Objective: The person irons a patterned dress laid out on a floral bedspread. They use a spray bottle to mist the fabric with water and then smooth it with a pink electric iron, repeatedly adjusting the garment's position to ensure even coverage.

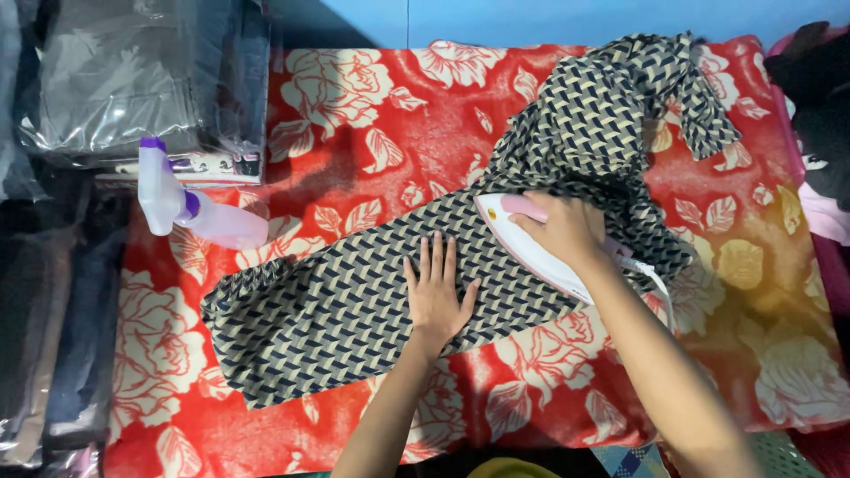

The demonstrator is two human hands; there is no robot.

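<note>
A patterned garment [354,301] lies spread across a red floral blanket [753,292], a spray bottle [190,208] near its upper left. The left hand [436,296] presses flat on the cloth, fingers [436,261] fully spread and holding nothing; the right hand [567,228] is wrapped around the pink handle of a white iron [522,243] resting on the fabric. The soleplate sits just beside the left fingertips, so a slip toward them could burn skin, and lingering could scorch the cloth.

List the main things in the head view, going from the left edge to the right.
Folded clothes in plastic → spray bottle → left hand → iron under right hand → dark clothes.
</note>
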